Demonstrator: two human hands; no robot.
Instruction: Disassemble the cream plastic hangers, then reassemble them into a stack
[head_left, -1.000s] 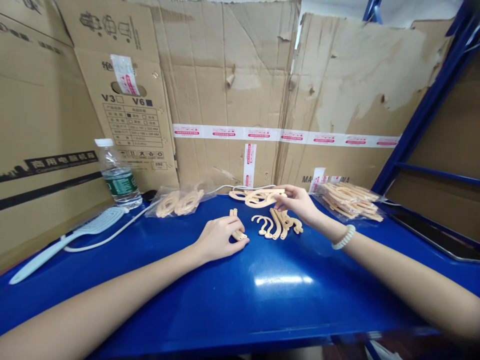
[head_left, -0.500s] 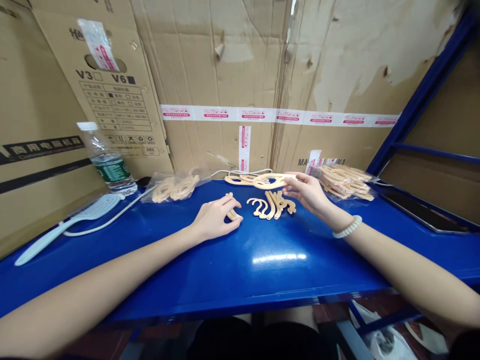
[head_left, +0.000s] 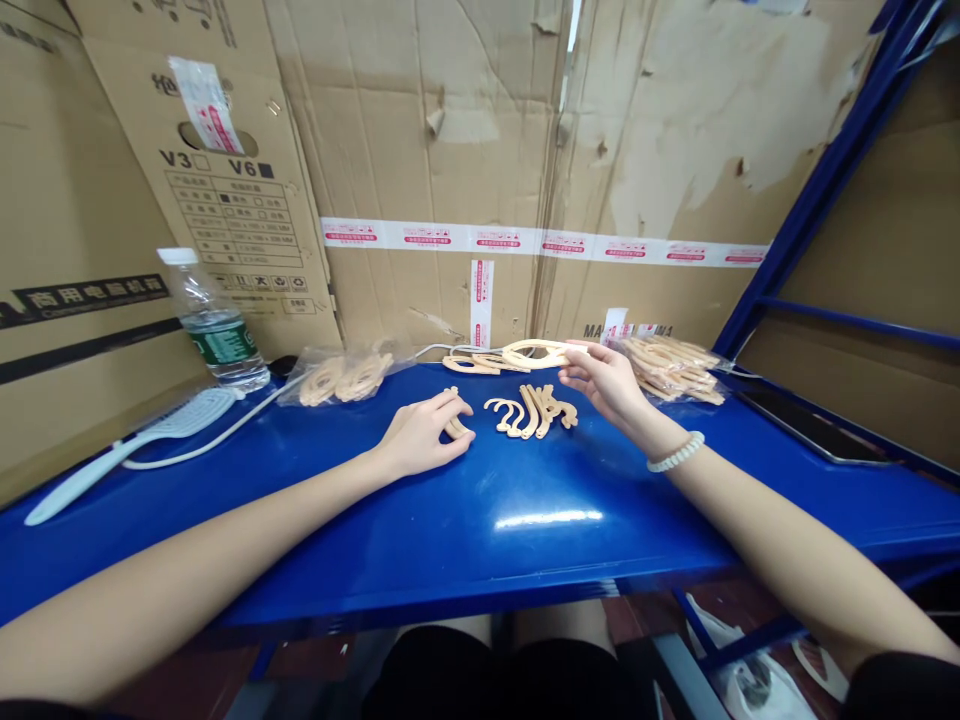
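Observation:
My right hand [head_left: 609, 388] pinches one end of a folded wooden hanger [head_left: 525, 355], holding it over the back of the table. Beneath and behind it lie similar folded wooden hangers [head_left: 471, 366]. Curled on the table, my left hand [head_left: 421, 436] is closed around light wooden hanger pieces [head_left: 455, 428]; its fingers partly cover them, so I cannot tell how many. Between the hands rest loose wooden hooks [head_left: 512, 413] and curved wooden hanger arms [head_left: 534, 411], grouped side by side.
Bagged wooden pieces [head_left: 346, 375] lie back left, and a bagged stack [head_left: 671, 366] sits back right. A water bottle [head_left: 221, 335], pale hairbrush [head_left: 176, 418] and white cable [head_left: 217, 447] are left. A dark tablet-like device [head_left: 814, 425] lies right. Cardboard [head_left: 420, 290] walls the blue table [head_left: 420, 540].
The camera view has shifted slightly, so the scene sits a little further left. Both hands keep their hold, with the right hand still lifting the folded hanger.

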